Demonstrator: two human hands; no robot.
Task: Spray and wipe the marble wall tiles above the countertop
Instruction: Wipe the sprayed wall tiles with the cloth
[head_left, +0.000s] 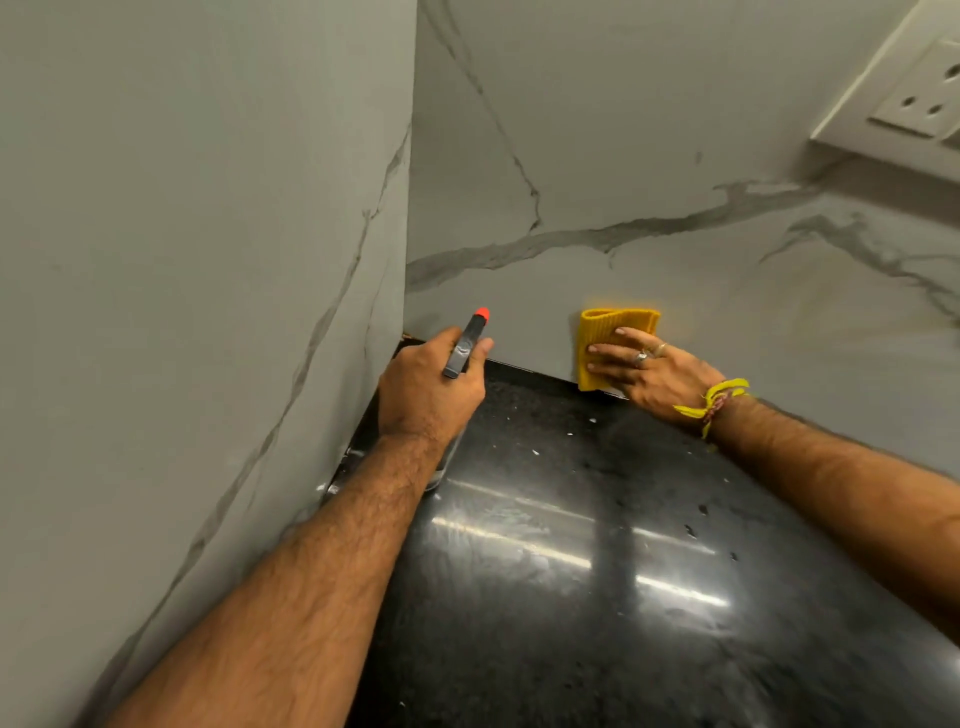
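Observation:
My left hand grips a spray bottle with a black head and an orange nozzle tip, aimed at the corner where the two marble walls meet. My right hand lies flat with fingers spread on a folded yellow cloth, pressing it against the back marble wall just above the black countertop. The bottle's clear body is mostly hidden under my left hand and wrist. The cloth's lower edge touches the countertop line.
A second marble wall with grey veins closes the left side. A white socket plate sits on the back wall at the upper right. The glossy countertop shows light reflections, small white specks and droplets.

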